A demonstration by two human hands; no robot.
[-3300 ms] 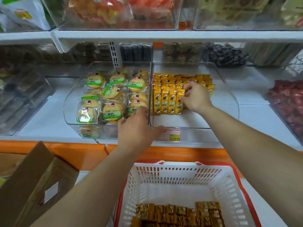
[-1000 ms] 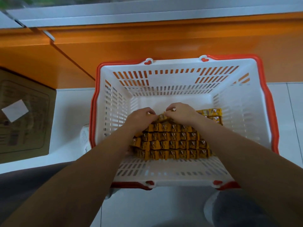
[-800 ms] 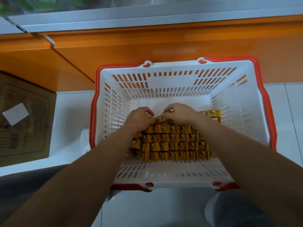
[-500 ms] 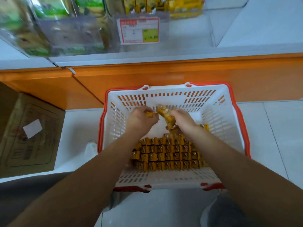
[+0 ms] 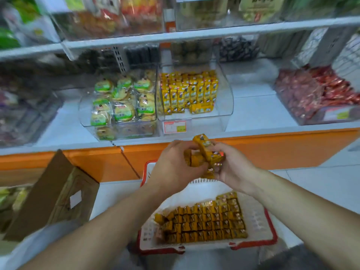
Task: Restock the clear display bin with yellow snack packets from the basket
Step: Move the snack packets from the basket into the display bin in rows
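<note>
My left hand (image 5: 176,166) and my right hand (image 5: 231,166) together grip a bunch of yellow snack packets (image 5: 206,152), held above the white basket with a red rim (image 5: 257,221). Rows of several more yellow packets (image 5: 204,223) lie on the basket's floor. On the shelf ahead stands the clear display bin (image 5: 224,115), with yellow packets (image 5: 189,92) standing in rows at its back and one lying flat in front. The bin's front part is bare.
A clear bin of green-labelled round cakes (image 5: 120,102) stands left of the display bin. A bin of red packets (image 5: 319,94) is at the right. An open cardboard box (image 5: 52,195) sits on the floor at the left. An orange shelf front (image 5: 282,149) runs below the bins.
Both hands have lifted a bunch of yellow packets out of the basket and raised them toward the shelf. The view has tilted up from the basket to the bins.
</note>
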